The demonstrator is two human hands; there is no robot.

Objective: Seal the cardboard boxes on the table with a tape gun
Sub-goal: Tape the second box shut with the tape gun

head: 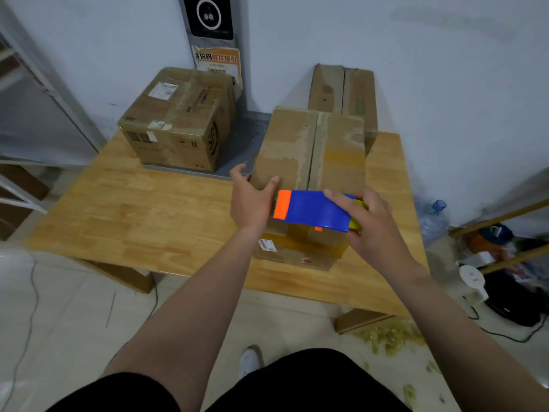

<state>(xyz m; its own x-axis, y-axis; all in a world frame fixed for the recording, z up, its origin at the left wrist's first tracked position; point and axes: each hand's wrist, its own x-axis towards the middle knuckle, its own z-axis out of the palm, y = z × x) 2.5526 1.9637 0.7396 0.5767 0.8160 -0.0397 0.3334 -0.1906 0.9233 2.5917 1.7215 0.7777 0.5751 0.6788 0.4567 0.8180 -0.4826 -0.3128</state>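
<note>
- right hand (pixel 371 224) fingers curl round tape gun (pixel 312 211): likely light, rigid; hold the rear, off the toothed end.
- left hand (pixel 249 200), fingers spread, steadies box (pixel 312 150); flaps may flex.

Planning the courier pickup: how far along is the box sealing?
The left box already shows tape across its top. In hand: the left hand steadies the near box while the right hand holds the tape gun at its front edge. Left: its centre seam, seemingly untaped, and perhaps the box behind.
</note>
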